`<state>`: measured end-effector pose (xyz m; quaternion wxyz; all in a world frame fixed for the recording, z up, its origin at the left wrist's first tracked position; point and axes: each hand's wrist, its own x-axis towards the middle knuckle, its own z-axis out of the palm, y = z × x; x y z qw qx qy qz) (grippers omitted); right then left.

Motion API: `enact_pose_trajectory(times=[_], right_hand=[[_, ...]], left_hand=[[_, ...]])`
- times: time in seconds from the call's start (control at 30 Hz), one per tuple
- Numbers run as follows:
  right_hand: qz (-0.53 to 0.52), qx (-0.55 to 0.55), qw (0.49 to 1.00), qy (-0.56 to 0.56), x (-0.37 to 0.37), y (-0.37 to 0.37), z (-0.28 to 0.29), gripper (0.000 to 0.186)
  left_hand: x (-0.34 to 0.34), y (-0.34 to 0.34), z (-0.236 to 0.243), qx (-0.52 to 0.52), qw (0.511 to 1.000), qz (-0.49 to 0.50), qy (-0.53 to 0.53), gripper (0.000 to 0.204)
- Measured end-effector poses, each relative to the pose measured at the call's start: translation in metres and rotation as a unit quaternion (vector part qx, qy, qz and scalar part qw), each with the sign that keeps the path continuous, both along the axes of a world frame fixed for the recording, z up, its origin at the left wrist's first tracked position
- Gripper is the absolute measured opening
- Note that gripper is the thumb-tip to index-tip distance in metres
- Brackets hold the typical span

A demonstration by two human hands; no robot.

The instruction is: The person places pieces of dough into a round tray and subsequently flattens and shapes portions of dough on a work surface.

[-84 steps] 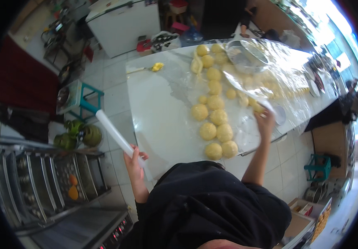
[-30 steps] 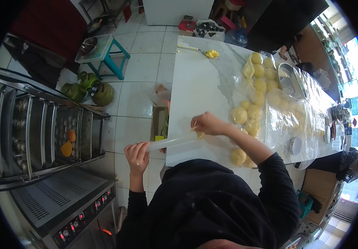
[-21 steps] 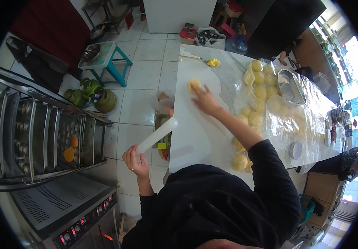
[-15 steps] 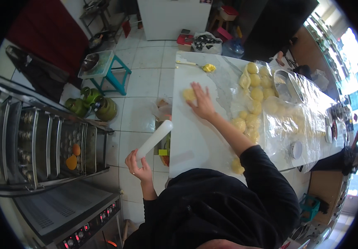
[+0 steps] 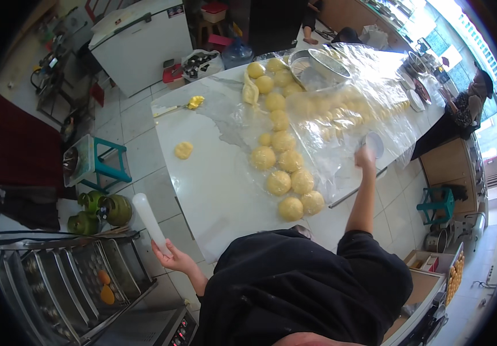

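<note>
Holding 1 roller (image 5: pixel 149 218), left hand (image 5: pixel 170 255)

The operator's torso is covered by a loose-fitting black top (image 5: pixel 303 277) in plain, matte fabric. Soft creases and broad folds run across the chest section, and a few small pale specks are visible on the front surface. The right sleeve (image 5: pixel 375 256), of the same black fabric, is wide at the shoulder and terminates near the elbow, leaving the forearm exposed. The left sleeve (image 5: pixel 202 300) is likewise black; its edge sits below the wrist on the forearm. The right hand (image 5: pixel 366 155) and left hand (image 5: pixel 170 257) are bare.
</note>
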<state>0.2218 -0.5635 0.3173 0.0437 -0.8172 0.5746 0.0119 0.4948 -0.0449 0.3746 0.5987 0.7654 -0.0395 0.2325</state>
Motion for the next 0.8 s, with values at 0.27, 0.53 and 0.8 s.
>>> enact_pose_trajectory(times=[0.27, 0.53, 0.8], right_hand=[[0.110, -0.002, 0.917, -0.383, 0.073, 0.085, -0.004, 0.026], [0.187, -0.215, 0.937, -0.202, 0.093, 0.050, -0.023, 0.034], [0.133, 0.184, 0.908, -0.353, 0.075, 0.127, 0.123, 0.039]], left_hand=[[0.000, -0.010, 0.006, -0.028, 0.999, 0.012, 0.034, 0.038], [-0.016, -0.028, 0.012, -0.059, 0.997, -0.012, 0.046, 0.038], [-0.021, 0.001, -0.002, 0.006, 0.998, 0.052, 0.032, 0.038]])
